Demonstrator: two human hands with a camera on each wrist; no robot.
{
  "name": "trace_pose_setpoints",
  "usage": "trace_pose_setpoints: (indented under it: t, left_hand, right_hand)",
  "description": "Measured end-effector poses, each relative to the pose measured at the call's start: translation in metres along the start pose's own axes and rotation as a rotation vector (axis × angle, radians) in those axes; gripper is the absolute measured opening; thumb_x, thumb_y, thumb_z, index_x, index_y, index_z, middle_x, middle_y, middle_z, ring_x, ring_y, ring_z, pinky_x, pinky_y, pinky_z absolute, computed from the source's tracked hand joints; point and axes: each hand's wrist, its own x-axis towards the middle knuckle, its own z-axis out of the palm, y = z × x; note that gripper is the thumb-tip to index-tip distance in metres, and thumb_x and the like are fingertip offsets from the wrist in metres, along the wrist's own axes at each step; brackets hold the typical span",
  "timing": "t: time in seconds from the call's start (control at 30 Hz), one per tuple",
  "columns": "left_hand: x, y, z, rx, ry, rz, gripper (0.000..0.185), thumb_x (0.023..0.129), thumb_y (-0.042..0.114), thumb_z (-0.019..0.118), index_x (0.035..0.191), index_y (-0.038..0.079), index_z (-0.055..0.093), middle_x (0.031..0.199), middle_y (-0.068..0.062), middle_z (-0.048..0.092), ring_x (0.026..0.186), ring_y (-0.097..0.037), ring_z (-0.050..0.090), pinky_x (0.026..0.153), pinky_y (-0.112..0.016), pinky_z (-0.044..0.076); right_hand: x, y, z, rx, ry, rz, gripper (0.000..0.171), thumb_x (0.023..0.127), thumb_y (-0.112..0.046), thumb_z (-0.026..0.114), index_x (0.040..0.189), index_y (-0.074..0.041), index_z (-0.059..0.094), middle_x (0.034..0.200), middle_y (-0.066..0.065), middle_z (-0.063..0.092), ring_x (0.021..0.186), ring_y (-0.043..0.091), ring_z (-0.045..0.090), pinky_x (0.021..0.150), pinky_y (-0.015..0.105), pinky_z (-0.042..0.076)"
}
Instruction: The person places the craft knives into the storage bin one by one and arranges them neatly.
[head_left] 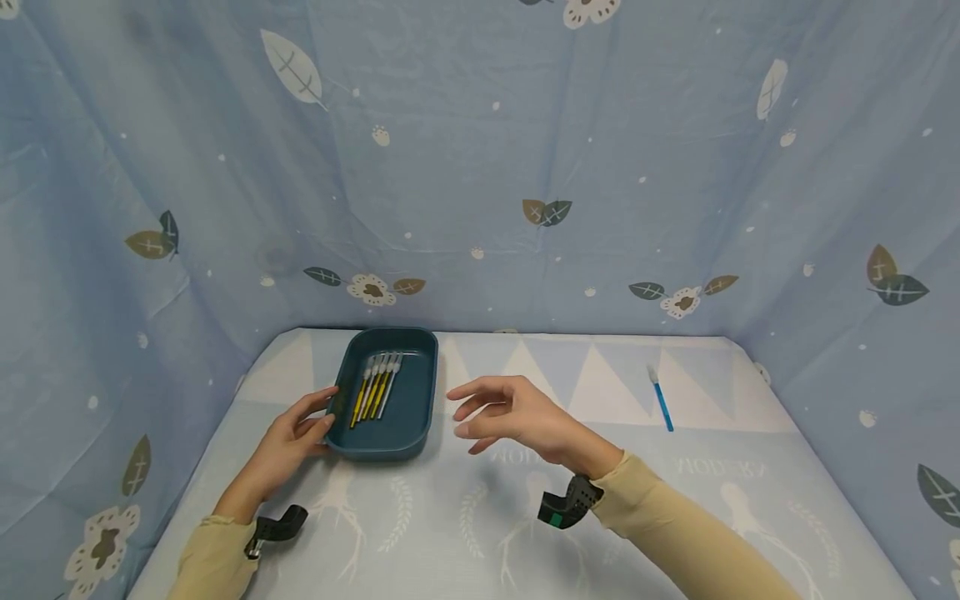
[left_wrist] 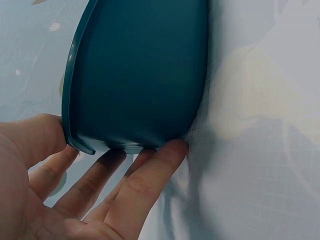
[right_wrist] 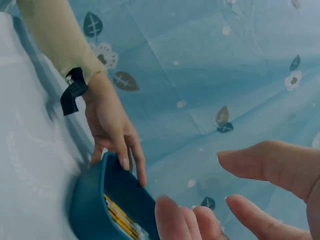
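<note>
The left hand [head_left: 288, 442] holds the near left edge of the dark teal tray [head_left: 416, 417], with the thumb on the rim and the fingers [left_wrist: 150, 175] under the side wall. The tray stands on the table cover [head_left: 480, 517] and contains several yellow swabs [head_left: 375, 385] laid side by side. The right hand [head_left: 510, 417] hovers relaxed just right of the tray, grasping nothing. A blue swab [head_left: 661, 399] lies well apart to the right. The cover has pale mirrored writing which I cannot read.
</note>
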Motion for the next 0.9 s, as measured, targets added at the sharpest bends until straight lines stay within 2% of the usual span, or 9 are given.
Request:
trace_pose_setpoints:
  t: [0.2, 0.43, 0.67, 0.9]
  left_hand:
    - [-0.002, 0.001, 0.001, 0.005, 0.0, 0.003, 0.06, 0.118, 0.023, 0.055, 0.171, 0.005, 0.033, 0.167, -0.034, 0.033, 0.146, -0.057, 0.045, 0.089, -0.039, 0.064]
    - [-0.003, 0.002, -0.001, 0.012, -0.003, 0.003, 0.061, 0.118, 0.025, 0.055, 0.172, 0.007, 0.032, 0.168, -0.033, 0.032, 0.146, -0.057, 0.045, 0.089, -0.039, 0.064]
    - [-0.001, 0.002, 0.0, 0.012, -0.002, 0.0, 0.06, 0.118, 0.025, 0.055, 0.172, 0.007, 0.033, 0.168, -0.032, 0.032, 0.147, -0.057, 0.044, 0.09, -0.039, 0.064]
    - [0.0, 0.001, 0.0, 0.005, -0.004, -0.006, 0.061, 0.118, 0.025, 0.056, 0.172, 0.007, 0.033, 0.168, -0.032, 0.032, 0.147, -0.057, 0.045, 0.09, -0.04, 0.064]
  right_hand:
    - [-0.025, 0.012, -0.011, 0.017, 0.037, 0.009, 0.052, 0.098, -0.011, 0.08, 0.148, -0.005, 0.066, 0.131, 0.029, 0.065, 0.109, 0.034, 0.075, 0.093, 0.055, 0.063]
    - [-0.051, 0.029, -0.029, -0.032, 0.119, -0.013, 0.05, 0.099, -0.01, 0.081, 0.147, -0.004, 0.066, 0.128, 0.023, 0.067, 0.111, 0.04, 0.072, 0.094, 0.053, 0.063]
    - [-0.071, 0.041, -0.044, -0.051, 0.187, -0.014, 0.051, 0.101, -0.011, 0.081, 0.149, -0.002, 0.064, 0.134, 0.034, 0.062, 0.111, 0.036, 0.071, 0.093, 0.054, 0.063]
    - [-0.091, 0.049, -0.064, -0.096, 0.281, -0.025, 0.051, 0.102, -0.01, 0.08, 0.149, -0.002, 0.063, 0.131, 0.028, 0.066, 0.111, 0.033, 0.073, 0.093, 0.053, 0.063]
